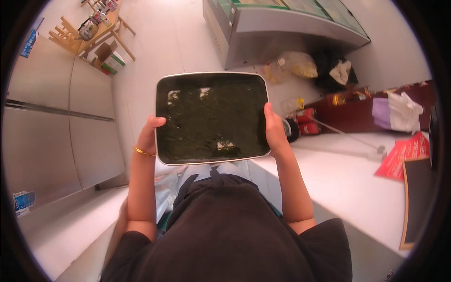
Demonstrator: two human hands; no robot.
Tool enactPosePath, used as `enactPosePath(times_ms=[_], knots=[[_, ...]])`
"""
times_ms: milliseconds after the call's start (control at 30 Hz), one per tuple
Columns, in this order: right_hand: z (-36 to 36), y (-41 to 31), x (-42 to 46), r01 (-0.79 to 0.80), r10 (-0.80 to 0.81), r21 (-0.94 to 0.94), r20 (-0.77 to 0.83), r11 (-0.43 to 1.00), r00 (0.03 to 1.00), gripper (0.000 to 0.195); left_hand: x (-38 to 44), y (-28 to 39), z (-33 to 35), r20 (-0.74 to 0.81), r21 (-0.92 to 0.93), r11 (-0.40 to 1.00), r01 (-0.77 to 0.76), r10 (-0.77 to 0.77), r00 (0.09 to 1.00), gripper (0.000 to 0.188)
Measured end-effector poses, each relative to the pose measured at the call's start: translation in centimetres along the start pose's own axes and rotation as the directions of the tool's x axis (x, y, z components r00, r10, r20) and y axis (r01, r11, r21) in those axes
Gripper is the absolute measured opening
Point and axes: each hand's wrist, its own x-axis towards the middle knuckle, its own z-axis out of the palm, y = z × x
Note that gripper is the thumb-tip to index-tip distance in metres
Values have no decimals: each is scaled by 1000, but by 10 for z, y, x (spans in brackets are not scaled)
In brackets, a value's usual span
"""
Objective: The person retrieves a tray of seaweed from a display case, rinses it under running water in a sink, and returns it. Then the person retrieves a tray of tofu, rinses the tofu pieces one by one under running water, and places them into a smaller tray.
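Note:
Held out in front of my body is a rectangular tray [159,79] with rounded corners and a pale rim. A dark green, glossy mass [211,120] fills it, either liquid or jelly; bright reflections lie on its surface. My left hand [148,132] grips the left side, thumb over the rim, a gold bracelet [143,151] on that wrist. On the opposite side my right hand [276,132] has its thumb along the rim. The fingers of both hands are hidden behind or under the tray, which looks roughly level.
A steel cabinet [38,130] stands on the left. Ahead are a glass-topped display case [282,31], plastic bags [299,63] on the floor, and a wooden table [112,21] with a kettle [88,30]. A white counter [334,165] at right bears a red sign [401,160] and a blackboard [417,201].

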Motion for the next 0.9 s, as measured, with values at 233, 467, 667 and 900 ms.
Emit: enactPosePath(times_ms=[233,467,667,900], knots=[[7,10,148,-23,23,4,0,1000,1000,56,140,28,-55,73,-33,999,-16,18,997,41],[30,-1,315,34,-34,-24,3,999,999,55,270,117,-74,-35,86,996,-13,16,999,43],[60,-31,473,59,-58,-13,31,998,998,56,400,194,-106,-90,89,995,-35,43,995,47],[81,-98,642,151,-158,-136,-41,979,987,55,564,293,-125,-65,71,997,-26,31,997,50]])
